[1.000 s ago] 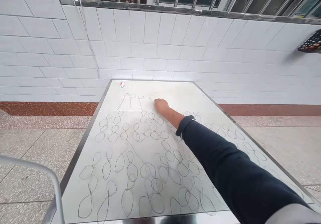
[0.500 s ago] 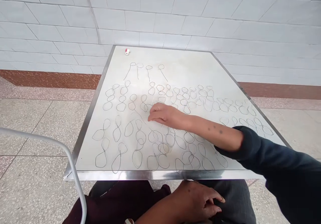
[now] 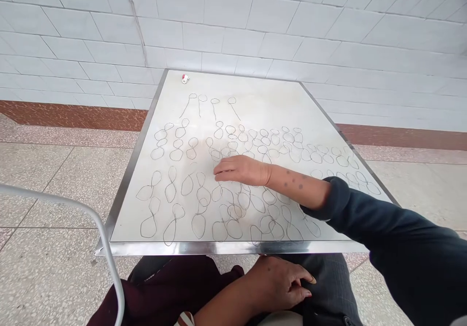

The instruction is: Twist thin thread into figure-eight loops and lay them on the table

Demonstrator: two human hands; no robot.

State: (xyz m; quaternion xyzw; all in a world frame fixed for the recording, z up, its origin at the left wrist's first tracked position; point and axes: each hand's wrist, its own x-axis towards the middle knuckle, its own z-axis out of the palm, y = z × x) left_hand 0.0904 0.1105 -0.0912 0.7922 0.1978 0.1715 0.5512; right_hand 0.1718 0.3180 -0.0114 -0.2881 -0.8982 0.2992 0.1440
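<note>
My right hand (image 3: 239,169) is low over the middle of the white table (image 3: 277,102), palm down with its fingers close together. Whatever may be under or between its fingertips, I cannot make out. Around it lie many thin dark wire loops, most bent into figure-eights, such as one figure-eight wire (image 3: 170,185) to its left. Behind these, several single loops have straight tails, among them a tailed wire loop (image 3: 233,101). My left hand (image 3: 279,284) rests on my lap below the table's front edge, thumb and forefinger apart, nothing visible in it.
A small red and white object (image 3: 185,79) sits near the table's far left corner. The table has a metal edge (image 3: 226,248) and stands against a white tiled wall (image 3: 226,9). A grey curved tube (image 3: 105,238) rises at the left, over the speckled floor (image 3: 47,262).
My right hand has flattened a little, its fingers now lying lower and straighter. The view has shifted slightly. My left hand keeps its place on my lap.
</note>
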